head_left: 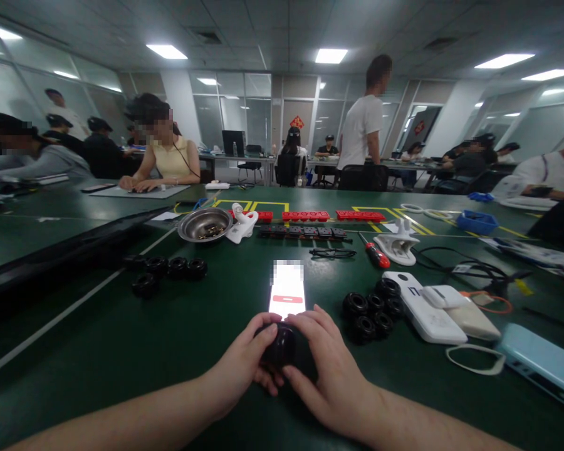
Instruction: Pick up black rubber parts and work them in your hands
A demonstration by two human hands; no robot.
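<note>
Black wheel point(281, 346) sits clamped between left hand point(242, 363) and right hand point(331, 369), beside a lit phone point(286, 291) on the surface point(169, 338).

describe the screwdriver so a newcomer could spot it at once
On the green table, look past the lit phone and to its right, beside the white plastic stand. The screwdriver lies flat there. It alone has a red handle with a thin metal shaft.

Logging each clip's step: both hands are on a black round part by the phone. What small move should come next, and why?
Probably lift the black round part a little toward the camera: the left hand and right hand both clasp it low against the near end of the lit phone, fingers covering most of it.
</note>
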